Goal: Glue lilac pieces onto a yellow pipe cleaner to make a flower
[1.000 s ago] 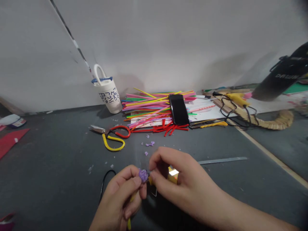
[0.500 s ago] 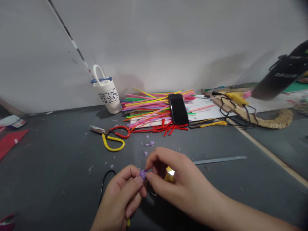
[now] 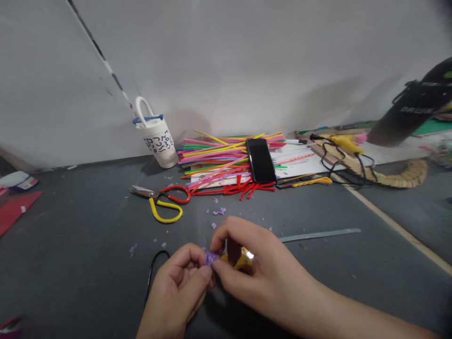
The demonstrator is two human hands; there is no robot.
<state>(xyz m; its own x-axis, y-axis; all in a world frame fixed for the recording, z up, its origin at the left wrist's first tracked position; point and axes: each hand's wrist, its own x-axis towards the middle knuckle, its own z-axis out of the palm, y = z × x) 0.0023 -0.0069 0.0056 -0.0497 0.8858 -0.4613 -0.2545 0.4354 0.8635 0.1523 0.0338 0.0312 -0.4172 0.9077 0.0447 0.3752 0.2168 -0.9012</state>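
Observation:
Low in the middle of the view, both my hands meet over the dark table (image 3: 70, 245). My left hand (image 3: 176, 294) is closed, pinching a small purple fuzzy piece (image 3: 211, 258) at its fingertips. My right hand (image 3: 254, 268) is closed too, its thumb and forefinger pressing on the same purple piece. A yellow object (image 3: 243, 259) with a bright glint shows under my right fingers; I cannot tell what it is. A black cord (image 3: 152, 269) loops on the table just left of my left hand.
Scissors (image 3: 164, 201) with red and yellow handles lie beyond my hands. Farther back are a white cup (image 3: 157, 138), a pile of coloured sticks (image 3: 221, 157) and a black phone (image 3: 261, 160). A metal ruler (image 3: 319, 234) lies right; purple scraps (image 3: 219, 212) are scattered.
My hands have drawn closer together and slightly lower. The yellow stick seen below my left hand one second ago is hidden now. Nothing else on the table moved.

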